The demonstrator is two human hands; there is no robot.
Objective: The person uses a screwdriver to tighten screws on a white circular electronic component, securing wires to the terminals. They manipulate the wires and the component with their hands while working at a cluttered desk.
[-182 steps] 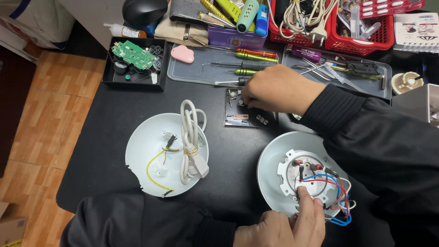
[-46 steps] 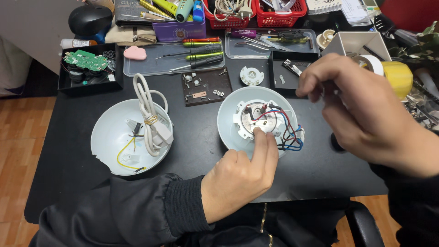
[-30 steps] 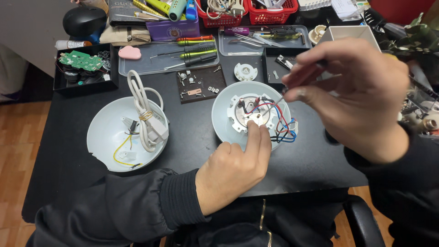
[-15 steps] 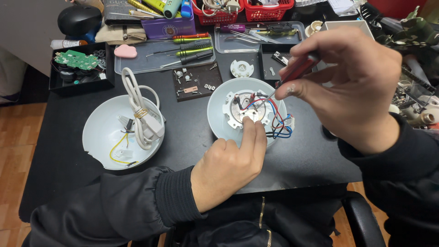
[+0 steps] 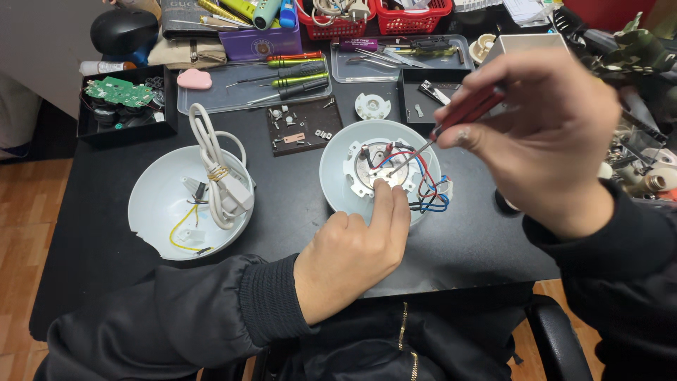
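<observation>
Table: black table [image 5: 465,247] under both hands.
Shell: white round shell [image 5: 338,185], pinned by left hand [image 5: 352,257] fingertips inside.
Right hand [image 5: 550,141]: pinching red-handled screwdriver [image 5: 469,113], tip down-left among wires [image 5: 427,194].

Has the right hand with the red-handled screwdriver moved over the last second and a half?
Yes. The right hand has come in leftward toward the wired white housing; its red-handled screwdriver tip now reaches inside, over the wires.

A purple box [image 5: 271,42] stands at the table's back edge.
</observation>
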